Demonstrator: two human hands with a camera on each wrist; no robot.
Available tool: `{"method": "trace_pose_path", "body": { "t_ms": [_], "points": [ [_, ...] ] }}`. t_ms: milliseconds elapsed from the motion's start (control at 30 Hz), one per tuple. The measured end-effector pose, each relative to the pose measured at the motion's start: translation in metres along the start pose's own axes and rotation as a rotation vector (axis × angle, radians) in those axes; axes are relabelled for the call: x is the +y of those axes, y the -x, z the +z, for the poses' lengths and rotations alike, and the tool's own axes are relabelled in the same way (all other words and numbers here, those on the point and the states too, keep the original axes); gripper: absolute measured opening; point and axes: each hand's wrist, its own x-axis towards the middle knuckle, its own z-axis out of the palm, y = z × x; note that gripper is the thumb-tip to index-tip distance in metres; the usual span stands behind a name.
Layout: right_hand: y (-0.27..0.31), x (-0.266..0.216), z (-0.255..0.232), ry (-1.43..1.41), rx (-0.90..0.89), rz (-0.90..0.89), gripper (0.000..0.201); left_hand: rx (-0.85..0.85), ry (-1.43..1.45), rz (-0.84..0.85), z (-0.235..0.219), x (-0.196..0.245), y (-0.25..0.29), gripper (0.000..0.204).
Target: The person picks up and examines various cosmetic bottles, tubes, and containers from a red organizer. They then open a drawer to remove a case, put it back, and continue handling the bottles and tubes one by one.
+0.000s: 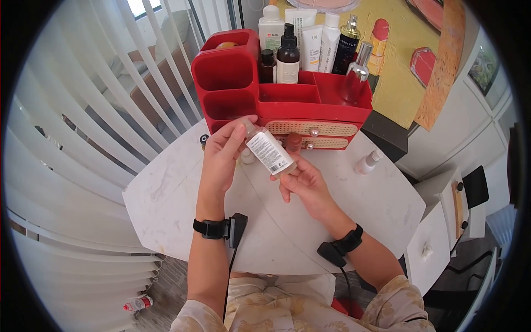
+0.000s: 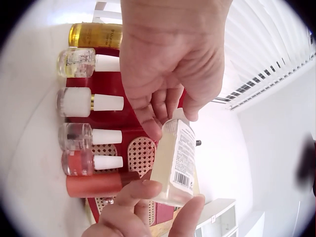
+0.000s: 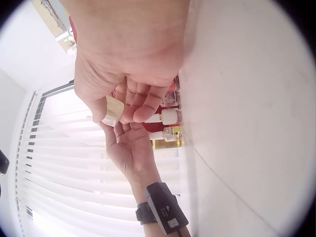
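Note:
In the head view, a small clear bottle (image 1: 271,153) with a white printed label is held tilted in front of the red organizer (image 1: 310,112). My left hand (image 1: 222,152) pinches its translucent cap between thumb and fingers. At the other end, my right hand (image 1: 311,185) grips the base. In the left wrist view, pale yellowish liquid shows inside the bottle (image 2: 173,163), and a barcode is on the label. The right wrist view shows just the base end of the bottle (image 3: 114,111), the rest hidden by the fingers.
Several nail polish bottles with white caps (image 2: 107,102), a yellow bottle (image 2: 96,35) and a reddish-orange tube (image 2: 94,184) line the organizer's front. A small pinkish bottle (image 1: 368,162) stands at the right of the marble-patterned table (image 1: 182,205). Vertical blinds (image 1: 72,166) hang on the left.

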Motion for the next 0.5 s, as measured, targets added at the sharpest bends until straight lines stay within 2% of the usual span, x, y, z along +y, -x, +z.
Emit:
{"method": "trace_pose_path", "body": {
  "t_ms": [500],
  "points": [
    [0.0016,0.0,-0.0004,-0.1,-0.103,0.065,0.057,-0.096,-0.024,-0.012,0.0022,0.0013,0.0004,0.043]
  ]
}}
